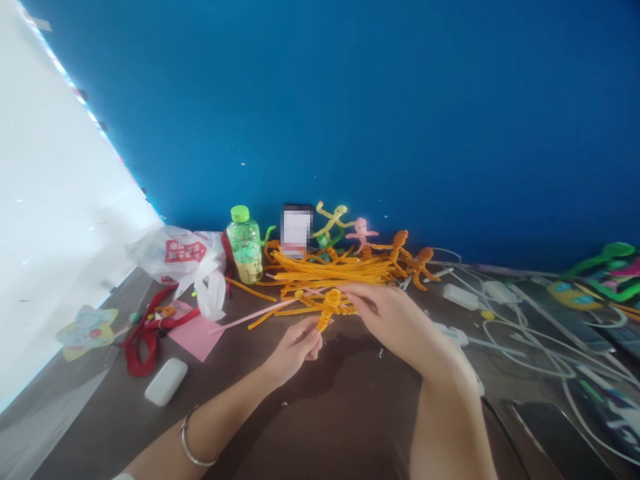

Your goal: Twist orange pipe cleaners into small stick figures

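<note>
A small orange figure twisted from fuzzy pipe cleaners (pixel 329 309) is in front of me, its round head up and its arms out to the sides. My left hand (pixel 296 347) pinches its lower part between thumb and fingers. From the right, my right hand (pixel 393 321) curls over the figure's head and one arm, fingers closed on it; the exact grip is partly hidden. Just behind lies a loose pile of orange pipe cleaners (pixel 335 269). A pink pipe cleaner (pixel 255 315) stretches to the left of the figure.
Against the blue wall stand a green-capped bottle (pixel 245 247), a phone (pixel 297 230) with a blurred screen, and finished figures, one pink (pixel 361 233). At left are a plastic bag (pixel 175 253), red ribbon (pixel 140 347) and white case (pixel 166 382); at right, tangled cables (pixel 530 333) and a dark phone (pixel 560 437).
</note>
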### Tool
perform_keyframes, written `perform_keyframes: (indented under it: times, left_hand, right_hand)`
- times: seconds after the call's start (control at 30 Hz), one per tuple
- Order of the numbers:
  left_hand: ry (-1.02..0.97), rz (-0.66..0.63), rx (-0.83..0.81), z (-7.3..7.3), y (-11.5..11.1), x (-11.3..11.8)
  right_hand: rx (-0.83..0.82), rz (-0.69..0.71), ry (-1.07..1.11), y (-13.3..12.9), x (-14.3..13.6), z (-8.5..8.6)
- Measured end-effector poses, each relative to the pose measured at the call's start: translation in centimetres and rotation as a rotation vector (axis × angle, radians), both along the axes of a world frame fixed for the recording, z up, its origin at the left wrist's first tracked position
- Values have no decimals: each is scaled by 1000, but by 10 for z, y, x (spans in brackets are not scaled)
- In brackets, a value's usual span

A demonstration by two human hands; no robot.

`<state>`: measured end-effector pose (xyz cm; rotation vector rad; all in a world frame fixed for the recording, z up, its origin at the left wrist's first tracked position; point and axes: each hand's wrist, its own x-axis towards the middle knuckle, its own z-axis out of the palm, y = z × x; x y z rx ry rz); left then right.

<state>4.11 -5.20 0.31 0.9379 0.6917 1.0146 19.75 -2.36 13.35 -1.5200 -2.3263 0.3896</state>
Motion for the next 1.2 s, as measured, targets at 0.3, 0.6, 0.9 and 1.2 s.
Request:
perform_keyframes:
  times: [0.3,0.6,0.9,1.2]
  left_hand:
    - [-73,-31,-19,-2,0,0]
    - [-58,-47,-12,-1,-1,0]
    - [-43,-56,2,-2,-1,0]
    - [-44,-58,14,-2,-1,0]
  right_hand:
    - [-13,-55,-51,0,2,0]
    - [-26,-22,-46,2,3,-4]
    - [-31,-12,-43,0,2,-4]
    - [-19,1,-9,-1,1,-3]
